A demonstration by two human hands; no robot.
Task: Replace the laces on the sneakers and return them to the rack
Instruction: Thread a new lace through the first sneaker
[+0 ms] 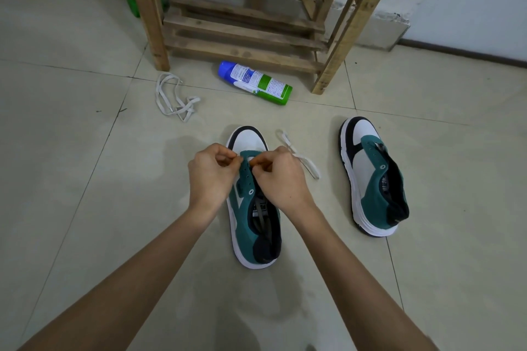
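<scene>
Both hands are at the toe end of the near sneaker (251, 225), which stands on the floor (85, 151) in front of the person. The right hand (281, 179) has its fingers curled in a pinch on the white lace (303, 164), whose free length trails off to the right across the tiles. The left hand (212, 177) pinches at the lowest eyelet on the opposite side, apparently on the lace's short end, though the fingertips hide the exact contact.

The main risk is uneven ends. Almost all the loose length shows on the right, so a firm pull from that side could drag the short end back out of its eyelet. The flat lace could also twist as it passes through and then lie badly across the tongue. Nothing holds the sneaker down, so a sideways tug might turn or tip it.

The second sneaker (368, 174) sits well apart to the right with bare eyelets, and the other lace (171, 100) lies tangled near a leg of the wooden rack (242, 28). It may knot when picked up. A spray can (255, 83) lies on its side just in front of the rack's lowest shelf — easy to knock and send rolling when the sneakers go back.
</scene>
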